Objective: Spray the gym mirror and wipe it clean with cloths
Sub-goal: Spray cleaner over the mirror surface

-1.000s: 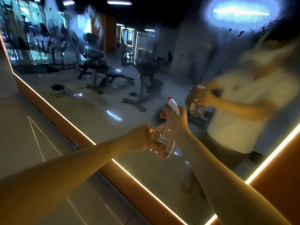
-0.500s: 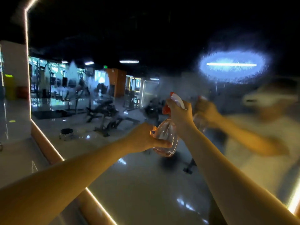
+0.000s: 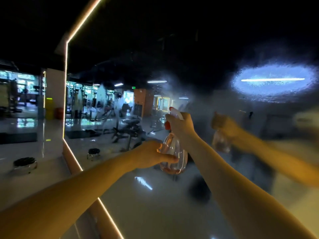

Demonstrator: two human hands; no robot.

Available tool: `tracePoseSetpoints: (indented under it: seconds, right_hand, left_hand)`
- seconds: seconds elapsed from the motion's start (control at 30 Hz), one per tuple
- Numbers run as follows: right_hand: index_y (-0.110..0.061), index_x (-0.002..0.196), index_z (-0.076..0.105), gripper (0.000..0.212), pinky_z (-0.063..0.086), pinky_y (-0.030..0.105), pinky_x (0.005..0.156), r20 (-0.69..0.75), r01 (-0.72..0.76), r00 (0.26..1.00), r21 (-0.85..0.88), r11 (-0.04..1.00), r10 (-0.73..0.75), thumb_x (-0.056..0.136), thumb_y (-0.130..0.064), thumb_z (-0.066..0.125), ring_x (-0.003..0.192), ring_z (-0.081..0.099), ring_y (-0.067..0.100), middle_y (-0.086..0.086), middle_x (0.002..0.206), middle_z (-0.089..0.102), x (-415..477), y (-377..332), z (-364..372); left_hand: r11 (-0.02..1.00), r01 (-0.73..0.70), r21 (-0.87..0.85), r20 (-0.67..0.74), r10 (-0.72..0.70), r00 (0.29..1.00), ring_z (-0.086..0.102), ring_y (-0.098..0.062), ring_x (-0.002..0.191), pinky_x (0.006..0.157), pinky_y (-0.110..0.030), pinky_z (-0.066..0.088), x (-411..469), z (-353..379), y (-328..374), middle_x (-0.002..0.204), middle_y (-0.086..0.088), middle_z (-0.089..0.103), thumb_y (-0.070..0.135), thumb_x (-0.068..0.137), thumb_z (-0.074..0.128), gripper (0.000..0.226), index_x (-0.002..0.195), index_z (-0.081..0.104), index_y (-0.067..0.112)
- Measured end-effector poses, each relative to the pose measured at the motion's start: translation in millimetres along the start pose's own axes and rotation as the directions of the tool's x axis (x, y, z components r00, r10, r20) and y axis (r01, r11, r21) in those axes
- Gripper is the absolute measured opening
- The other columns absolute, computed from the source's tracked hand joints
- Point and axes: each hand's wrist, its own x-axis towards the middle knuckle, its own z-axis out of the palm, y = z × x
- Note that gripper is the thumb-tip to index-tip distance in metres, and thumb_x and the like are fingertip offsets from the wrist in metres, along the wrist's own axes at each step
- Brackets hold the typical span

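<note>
Holding a clear spray bottle (image 3: 174,152) upright in front of the mirror (image 3: 155,195), neck up, long axis close to vertical, nozzle aimed forward and up at the glass. Right hand (image 3: 181,125) wrapped round the white-and-red trigger head, fingers (image 3: 170,120) clenched over the trigger. Left hand (image 3: 150,155) cupped against the bottle's belly from the left, thumb laid across the clear wall, steadying rather than squeezing. A fine mist (image 3: 172,90) hanging between nozzle and glass, drifting up and left.

Mirror straight ahead of both hands, bordered by a lit frame strip (image 3: 66,94) on its left edge. A speckled wet patch (image 3: 272,83) sitting high and to the right, well apart from the nozzle; glass directly ahead and lower down looking mostly dry. Right hand nearer that upper area, so probably best placed to swing the nozzle across.

No cloth visible anywhere. Judged as the spraying stage, wiping not yet begun. Next move likely turning on keeping the nozzle facing the glass while sweeping sideways.
</note>
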Motion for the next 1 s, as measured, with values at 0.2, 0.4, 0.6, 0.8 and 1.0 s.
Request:
tracePoseSetpoints:
  seconds: [0.2, 0.4, 0.6, 0.8, 1.0]
  right_hand:
    - [-0.018, 0.099, 0.071, 0.01, 0.048, 0.035, 0.059, -0.022, -0.116, 0.993, -0.029, 0.993, 0.115, 0.095, -0.02, 0.063, 0.064, 0.06, 0.019, 0.009, 0.071, 0.063, -11, 53, 33]
    - [-0.001, 0.095, 0.072, 0.017, 0.047, 0.036, 0.062, -0.007, -0.235, 0.972, -0.086, 0.968, 0.235, 0.095, -0.016, 0.063, 0.071, 0.058, 0.023, 0.011, 0.075, 0.063, -23, 117, 61]
    - [-0.015, 0.075, 0.063, 0.029, 0.049, 0.028, 0.062, -0.022, -0.296, 0.955, -0.147, 0.944, 0.296, 0.102, -0.017, 0.053, 0.068, 0.061, 0.019, 0.009, 0.071, 0.062, -37, 169, 89]
    - [-0.009, 0.079, 0.063, 0.027, 0.047, 0.035, 0.067, -0.099, -0.352, 0.935, -0.14, 0.925, 0.341, 0.101, -0.021, 0.055, 0.069, 0.058, 0.023, 0.013, 0.071, 0.06, -38, 217, 123]
    - [-0.005, 0.094, 0.07, 0.016, 0.051, 0.024, 0.065, -0.079, -0.486, 0.873, -0.242, 0.84, 0.482, 0.099, -0.018, 0.061, 0.072, 0.063, 0.014, 0.017, 0.087, 0.07, -36, 269, 152]
  left_hand:
    - [0.989, 0.144, -0.03, 0.041, -0.143, 0.989, 0.072, -0.01, 0.093, 0.085, -0.033, 0.062, -21, 18, -39, 0.101, 0.007, 0.077, 0.065, 0.077, 0.081, 0.049, 0.112, 0.069, 0.033]
    - [0.975, 0.217, -0.057, 0.18, -0.204, 0.962, 0.07, -0.007, 0.098, 0.08, -0.023, 0.055, -27, 41, -99, 0.109, 0.011, 0.075, 0.054, 0.088, 0.077, 0.048, 0.127, 0.067, 0.027]
    - [0.97, 0.244, -0.007, 0.307, -0.23, 0.923, 0.068, -0.004, 0.083, 0.074, -0.015, 0.048, -28, 51, -159, 0.087, 0.017, 0.07, 0.055, 0.087, 0.077, 0.034, 0.11, 0.069, 0.031]
    - [0.953, 0.302, -0.003, 0.381, -0.278, 0.882, 0.07, -0.01, 0.088, 0.072, -0.018, 0.048, -26, 51, -207, 0.095, 0.008, 0.073, 0.049, 0.089, 0.077, 0.041, 0.119, 0.071, 0.021]
    - [0.924, 0.378, 0.064, 0.45, -0.364, 0.815, 0.075, -0.02, 0.098, 0.071, -0.023, 0.057, -34, 64, -252, 0.102, -0.002, 0.078, 0.054, 0.087, 0.078, 0.051, 0.121, 0.072, 0.017]
